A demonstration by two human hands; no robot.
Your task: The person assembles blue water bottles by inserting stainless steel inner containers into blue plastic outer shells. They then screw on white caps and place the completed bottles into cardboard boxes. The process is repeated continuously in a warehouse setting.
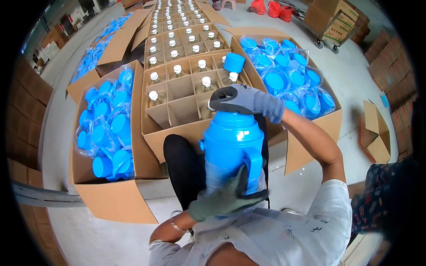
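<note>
A blue thermos jug (233, 137) stands upright at my lap, its handle to the right. My left hand (228, 197), in a grey-green glove, is wrapped round its lower body. My right hand (248, 101), in a grey-blue glove with dark fingertips, is closed over the jug's top; its fingers hide the mouth and whatever they grip there. Just beyond, a loose blue cup-shaped lid (234, 62) rests among the capped bottles in a divided carton (182, 131). Silvery glass bottles with white stoppers (206, 82) fill several of its cells; others are vacant.
Open cartons of plastic-wrapped blue jug parts flank me on the left (147, 153) and right (326, 126). More divided bottle cartons (179, 33) run away ahead. At far right are a loaded trolley (335, 24), a small open box (375, 133) and stacked cartons (395, 66).
</note>
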